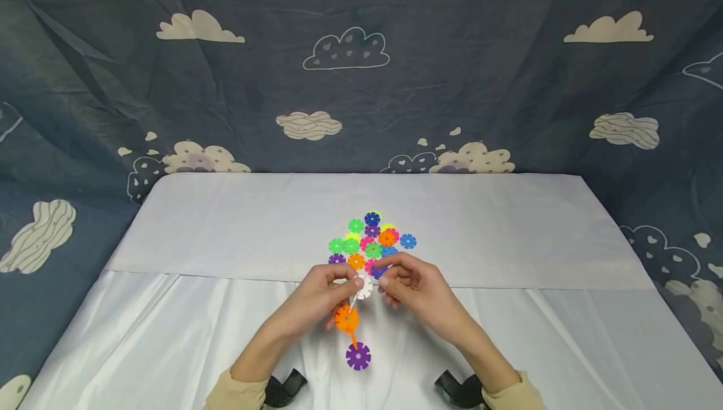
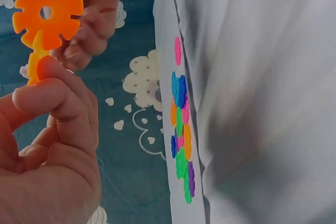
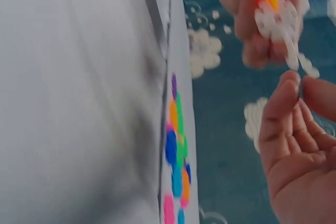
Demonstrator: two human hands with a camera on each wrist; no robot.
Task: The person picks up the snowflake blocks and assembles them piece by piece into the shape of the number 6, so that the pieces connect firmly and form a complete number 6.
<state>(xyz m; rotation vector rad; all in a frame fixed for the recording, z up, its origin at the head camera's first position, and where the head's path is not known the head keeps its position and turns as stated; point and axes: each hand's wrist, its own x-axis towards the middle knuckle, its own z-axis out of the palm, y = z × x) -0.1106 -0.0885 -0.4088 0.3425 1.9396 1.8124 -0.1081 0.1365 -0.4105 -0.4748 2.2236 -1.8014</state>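
Observation:
Several notched plastic discs are joined in a chain: white, orange and purple. My left hand pinches the chain at its white part, with thumb and index finger at the disc's edge. The orange and purple discs hang toward me. In the left wrist view the orange disc faces the camera, with another orange one edge-on below. My right hand is just right of the white disc, its bent thumb and index finger close together with nothing visible between them. White edges lie right by those fingertips.
Beyond my hands, a loose spread of notched discs lies on the white-covered table, among them a green disc, a light blue disc and a dark blue disc. A dark cloud-print curtain hangs behind the table.

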